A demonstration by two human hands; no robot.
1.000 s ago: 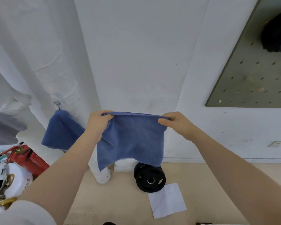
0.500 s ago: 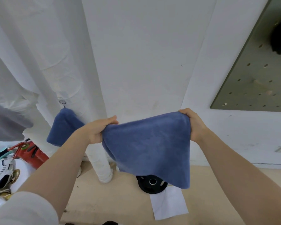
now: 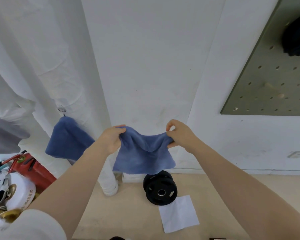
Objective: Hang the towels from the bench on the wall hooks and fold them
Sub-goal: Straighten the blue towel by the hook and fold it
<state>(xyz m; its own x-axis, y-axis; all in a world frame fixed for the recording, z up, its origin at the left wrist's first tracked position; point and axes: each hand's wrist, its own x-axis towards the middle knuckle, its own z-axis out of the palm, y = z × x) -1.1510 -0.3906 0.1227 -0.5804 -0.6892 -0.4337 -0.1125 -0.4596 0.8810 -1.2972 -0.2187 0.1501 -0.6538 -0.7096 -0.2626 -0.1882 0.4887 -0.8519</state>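
Note:
I hold a blue towel (image 3: 144, 155) in front of the white wall, folded over so it hangs short. My left hand (image 3: 111, 138) grips its upper left edge and my right hand (image 3: 179, 134) pinches its upper right edge; the top sags between them. A second blue towel (image 3: 67, 138) hangs from a small clear wall hook (image 3: 61, 110) to the left, apart from my hands. A grey towel (image 3: 3, 135) hangs at the far left edge, its hook out of view.
On the floor below stand a black weight plate (image 3: 160, 188) and a white sheet of paper (image 3: 178, 213). A red extinguisher (image 3: 31, 168) and white shoes lie at the lower left. White plastic sheeting (image 3: 42, 66) covers the left wall. A green pegboard (image 3: 270, 75) hangs upper right.
The towel was held flat by its top corners, then swung up and over. Now it is doubled, shorter, and my hands have come closer together.

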